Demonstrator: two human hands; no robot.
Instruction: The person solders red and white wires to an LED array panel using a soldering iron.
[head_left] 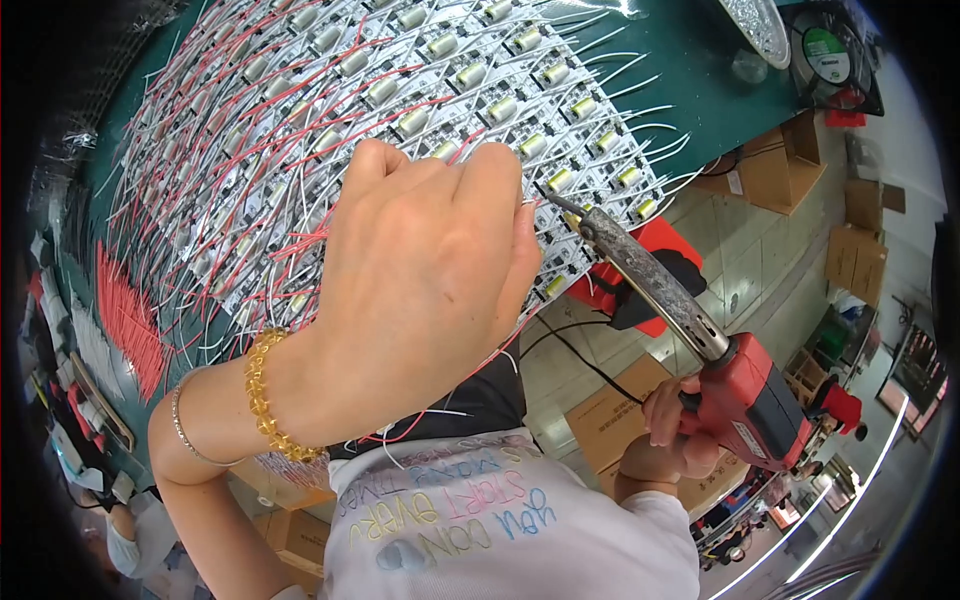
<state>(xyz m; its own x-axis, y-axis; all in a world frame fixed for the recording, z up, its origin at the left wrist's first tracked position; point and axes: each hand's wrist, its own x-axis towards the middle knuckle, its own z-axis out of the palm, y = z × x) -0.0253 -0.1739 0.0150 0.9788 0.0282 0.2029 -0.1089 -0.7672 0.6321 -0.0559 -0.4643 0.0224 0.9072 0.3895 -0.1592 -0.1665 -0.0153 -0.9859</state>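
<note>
My left hand (425, 240) is closed over a large sheet of circuit boards (605, 165), its back turned up and its fingertips hidden beneath. Thin red and white wires (510, 350) come out below the palm; whether the fingers pinch one is hidden. At the lower right, my right hand (665, 440) grips the red and black handle of a soldering gun (755, 400). The gun's metal barrel slants up and left, and its dark tip (555, 198) reaches the boards just right of my left fingers. Small cylindrical parts (470, 75) and many wires cover the sheet.
Under the sheet lies a green tabletop (690, 110). A bundle of red wires (128, 325) lies at its left. A round black-framed fan (830, 60) and a metal dish (755, 28) are at the far right. Below the right edge are a red and black object (660, 275) and cardboard boxes (770, 165).
</note>
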